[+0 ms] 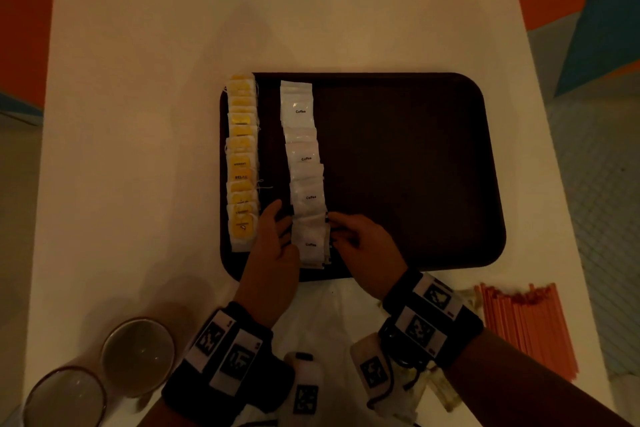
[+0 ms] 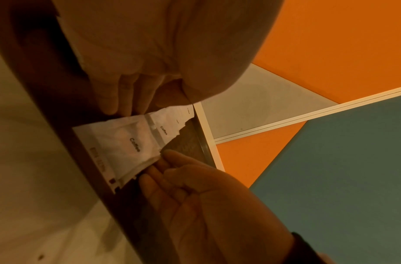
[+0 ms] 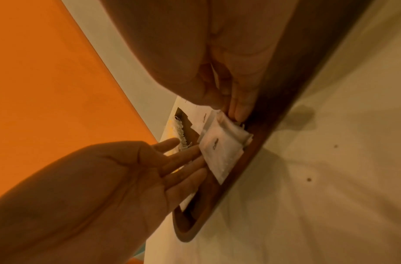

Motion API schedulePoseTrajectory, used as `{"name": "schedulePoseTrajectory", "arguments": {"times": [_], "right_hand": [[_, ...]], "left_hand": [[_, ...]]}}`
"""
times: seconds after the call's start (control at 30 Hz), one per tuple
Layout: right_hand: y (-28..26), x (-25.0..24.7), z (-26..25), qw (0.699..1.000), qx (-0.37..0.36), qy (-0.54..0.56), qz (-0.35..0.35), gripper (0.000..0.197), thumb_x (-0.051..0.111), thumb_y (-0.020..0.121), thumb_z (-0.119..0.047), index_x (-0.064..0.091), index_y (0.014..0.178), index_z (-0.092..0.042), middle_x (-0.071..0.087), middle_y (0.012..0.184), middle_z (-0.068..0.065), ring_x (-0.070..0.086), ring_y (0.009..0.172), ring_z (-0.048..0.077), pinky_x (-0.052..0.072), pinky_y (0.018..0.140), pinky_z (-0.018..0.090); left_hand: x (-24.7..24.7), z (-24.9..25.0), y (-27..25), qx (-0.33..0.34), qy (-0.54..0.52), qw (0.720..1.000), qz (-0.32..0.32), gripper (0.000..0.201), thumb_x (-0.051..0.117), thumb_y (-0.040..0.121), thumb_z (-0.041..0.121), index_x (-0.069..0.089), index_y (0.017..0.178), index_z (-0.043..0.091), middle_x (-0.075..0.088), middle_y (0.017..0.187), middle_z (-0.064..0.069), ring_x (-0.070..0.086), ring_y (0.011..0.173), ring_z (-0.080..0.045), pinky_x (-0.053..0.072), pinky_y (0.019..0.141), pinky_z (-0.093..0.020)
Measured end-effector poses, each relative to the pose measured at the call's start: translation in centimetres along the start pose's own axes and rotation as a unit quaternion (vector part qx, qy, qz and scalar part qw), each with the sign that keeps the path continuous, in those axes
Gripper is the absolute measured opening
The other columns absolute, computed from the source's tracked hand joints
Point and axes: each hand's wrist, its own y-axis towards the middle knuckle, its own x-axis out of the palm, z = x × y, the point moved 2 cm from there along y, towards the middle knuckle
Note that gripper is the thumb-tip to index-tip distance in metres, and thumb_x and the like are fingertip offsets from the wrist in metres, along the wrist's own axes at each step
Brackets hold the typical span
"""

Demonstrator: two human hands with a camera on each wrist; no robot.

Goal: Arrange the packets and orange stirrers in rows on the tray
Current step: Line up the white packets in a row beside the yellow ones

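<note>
A dark brown tray holds a row of yellow tea packets along its left edge. Beside them lies an overlapping row of white coffee packets. My left hand lies with straight fingers against the left edge of the nearest coffee packet. My right hand touches that packet's right edge with its fingertips. The packet lies flat on the tray between both hands. Orange stirrers lie in a bundle on the table, right of the tray's near corner.
Two round metal cups stand at the table's near left corner. Some pale packets lie on the white table under my right wrist. The tray's right half is bare.
</note>
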Motion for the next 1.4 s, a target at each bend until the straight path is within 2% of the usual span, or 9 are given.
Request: {"name": "schedulePoseTrajectory", "arguments": {"times": [0.17,0.33,0.53,0.63,0.73,0.8,1.0,1.13,1.4], "right_hand": [[-0.3,0.5,0.0,0.999,0.003,0.043,0.001,0.040,0.043,0.091,-0.001,0.050,0.128,-0.017,0.050,0.128,0.003,0.053,0.111,0.009,0.042,0.073,-0.002],[-0.5,0.3,-0.2,0.998,-0.011,0.055,0.008,0.041,0.043,0.091,-0.001,0.051,0.127,-0.019,0.051,0.129,0.002,0.053,0.112,0.009,0.045,0.083,0.008],[-0.4,0.0,-1.3,0.997,-0.020,0.072,0.003,0.043,0.042,0.090,0.002,0.050,0.128,-0.017,0.053,0.130,0.004,0.052,0.115,0.011,0.045,0.100,0.028],[-0.6,-0.4,-1.0,0.997,-0.011,0.074,0.012,0.045,0.044,0.090,0.003,0.048,0.129,-0.019,0.050,0.132,0.003,0.049,0.113,0.007,0.043,0.096,0.019],[-1.0,-0.4,-0.1,0.998,0.008,0.055,0.008,0.045,0.045,0.090,0.002,0.046,0.131,-0.018,0.047,0.133,0.000,0.047,0.108,0.002,0.041,0.076,-0.001],[-1.3,-0.3,0.4,0.998,0.016,0.053,0.004,0.045,0.046,0.089,0.002,0.046,0.130,-0.018,0.047,0.133,0.001,0.049,0.107,0.003,0.042,0.073,-0.002],[-1.6,0.6,0.5,0.995,0.031,0.090,-0.011,0.045,0.045,0.090,0.002,0.047,0.129,-0.018,0.051,0.131,0.000,0.052,0.113,0.008,0.046,0.078,0.004],[-1.7,0.9,0.3,0.994,0.024,0.105,0.002,0.045,0.047,0.089,0.002,0.046,0.130,-0.016,0.052,0.131,0.006,0.052,0.119,0.015,0.047,0.096,0.026],[-2.5,0.6,-0.2,0.995,0.005,0.100,-0.006,0.047,0.043,0.090,0.004,0.043,0.132,-0.018,0.049,0.135,0.003,0.045,0.119,0.006,0.039,0.099,0.018]], "left_hand": [[0.4,0.0,0.1,0.014,-0.015,1.000,0.009,0.063,0.029,0.090,-0.013,0.016,0.143,0.018,0.042,0.136,-0.005,0.047,0.120,-0.016,0.046,0.094,-0.029],[0.5,-0.1,0.0,0.027,-0.008,1.000,0.009,0.066,0.028,0.088,-0.016,0.018,0.141,0.021,0.040,0.140,-0.001,0.044,0.125,-0.016,0.042,0.103,-0.039],[0.8,0.4,0.6,0.012,-0.003,1.000,0.000,0.069,0.028,0.088,-0.015,0.011,0.145,0.020,0.031,0.141,0.009,0.032,0.130,-0.004,0.034,0.106,-0.026],[0.4,0.2,0.4,0.007,0.017,1.000,-0.002,0.068,0.030,0.089,-0.014,0.010,0.145,0.020,0.026,0.147,0.003,0.029,0.131,-0.007,0.031,0.105,-0.024],[-0.2,-0.4,0.0,0.004,0.040,0.999,0.010,0.064,0.031,0.090,-0.013,0.016,0.144,0.017,0.030,0.146,-0.006,0.034,0.131,-0.017,0.032,0.100,-0.025],[-0.5,-0.8,-0.2,0.001,0.040,0.999,0.013,0.062,0.032,0.090,-0.012,0.019,0.143,0.017,0.034,0.142,-0.010,0.040,0.126,-0.021,0.036,0.097,-0.025],[0.0,-1.3,-0.8,0.009,0.022,1.000,0.006,0.058,0.030,0.091,-0.012,0.021,0.141,0.016,0.045,0.127,-0.006,0.053,0.096,-0.002,0.048,0.069,-0.004],[0.2,-1.2,-0.6,0.010,-0.008,1.000,0.015,0.054,0.030,0.092,-0.010,0.022,0.140,0.014,0.046,0.132,-0.011,0.055,0.102,-0.008,0.051,0.074,-0.010],[0.6,-0.7,-1.2,0.012,-0.047,0.999,-0.005,0.066,0.029,0.090,-0.016,0.015,0.144,0.020,0.023,0.151,-0.003,0.034,0.128,-0.009,0.040,0.090,-0.010]]}}
